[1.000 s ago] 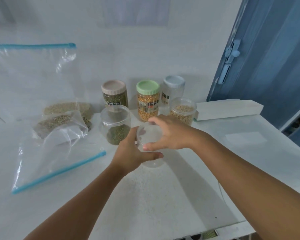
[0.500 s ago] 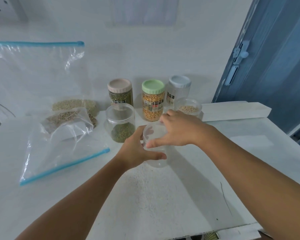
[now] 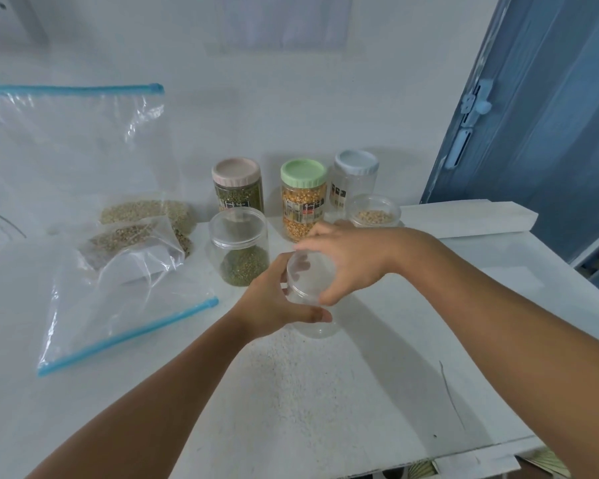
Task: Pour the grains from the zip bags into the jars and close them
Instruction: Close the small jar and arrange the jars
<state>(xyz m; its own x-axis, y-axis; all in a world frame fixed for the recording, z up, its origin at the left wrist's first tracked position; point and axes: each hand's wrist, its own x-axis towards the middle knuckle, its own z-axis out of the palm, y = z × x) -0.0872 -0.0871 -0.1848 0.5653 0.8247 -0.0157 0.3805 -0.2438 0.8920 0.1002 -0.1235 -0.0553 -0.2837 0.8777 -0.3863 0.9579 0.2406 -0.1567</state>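
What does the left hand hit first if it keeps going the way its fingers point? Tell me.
The left hand already grips the clear empty jar, which the right hand holds from above. Its fingers point right and away, so the jar blocks it at once; beyond that likely lies the right hand, though depth is unclear.

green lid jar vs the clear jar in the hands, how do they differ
The green lid jar is nearly full of yellow kernels; the clear jar looks empty. The green lid jar bears a label and stands free; the clear jar is plain, gripped by the left hand and right hand. Both are clear-walled.
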